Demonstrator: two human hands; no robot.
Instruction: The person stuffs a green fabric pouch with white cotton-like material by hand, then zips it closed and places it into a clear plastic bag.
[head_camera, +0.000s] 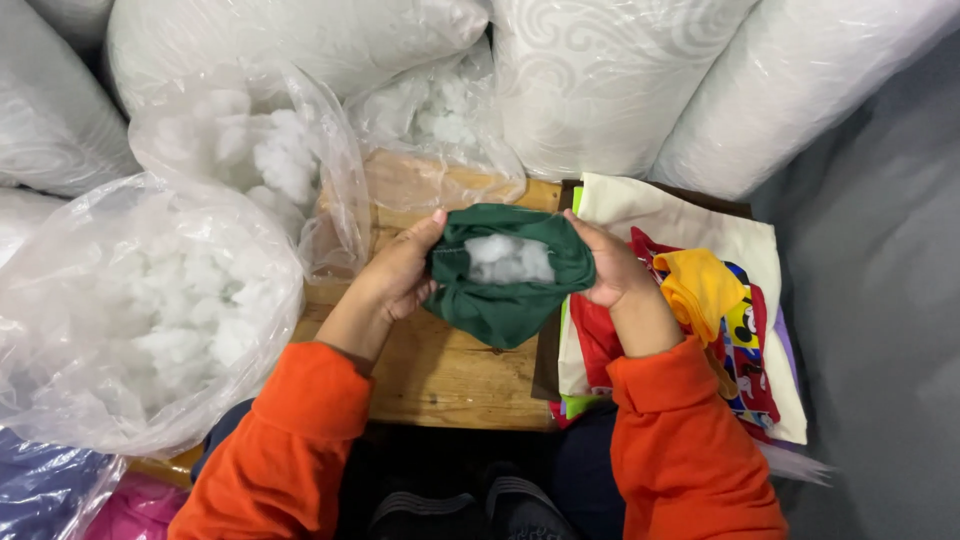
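**Green cover held open, stuffing showing at its mouth**

Wooden planks (440, 375) form the small work surface, hemmed in on the far side by big white rolls of wadding (600, 80) and on the left by clear plastic bags of white stuffing (150, 300). Over the middle of the planks, both hands hold a green cloth cover (505, 290), its opening turned up and a clump of white stuffing (508, 258) visible inside. The left hand (400, 275) is closed on the left rim of the opening, thumb on top; the right hand (612, 265) is curled around the right rim, fingers behind the cloth. Sleeves are bright orange.

The cover looks soft, limp and light, with little shape of its own; the stuffing appears airy and likely to spring back or spill if the mouth slackens. The rim seems the sound place to grip, as both hands do now.

Room is tight. A stack of coloured cloth pieces (700, 290) lies just right of the right hand, overhanging the plank edge, and a bag touches the planks on the left. The near plank edge sits close above the person's lap, and open space is mostly on the bare wood below the cover.
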